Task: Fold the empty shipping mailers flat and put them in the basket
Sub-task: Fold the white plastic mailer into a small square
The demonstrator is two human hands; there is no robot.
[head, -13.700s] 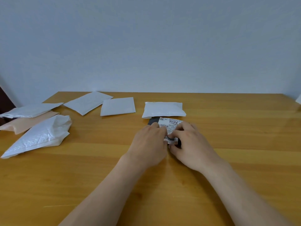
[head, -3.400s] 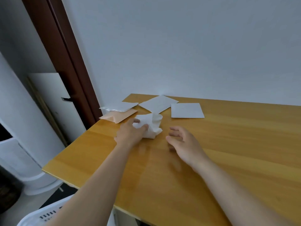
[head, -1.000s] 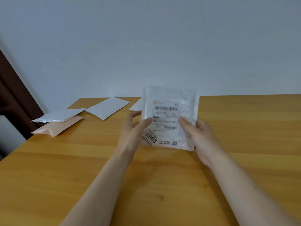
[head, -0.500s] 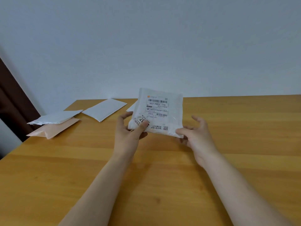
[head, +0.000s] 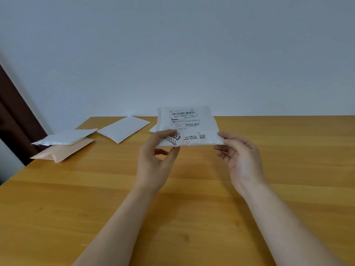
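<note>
Two hands hold a labelled mailer [head: 189,129] in the air above the desk [head: 192,217], with its label facing the camera. The left hand [head: 154,166] pinches the lower left corner between thumb and fingers, and the right hand [head: 243,160] pinches the lower right corner. Far left on the desk a white mailer [head: 124,129] lies flat, and a silvery mailer [head: 66,137] rests on a peach mailer [head: 64,151].
</note>
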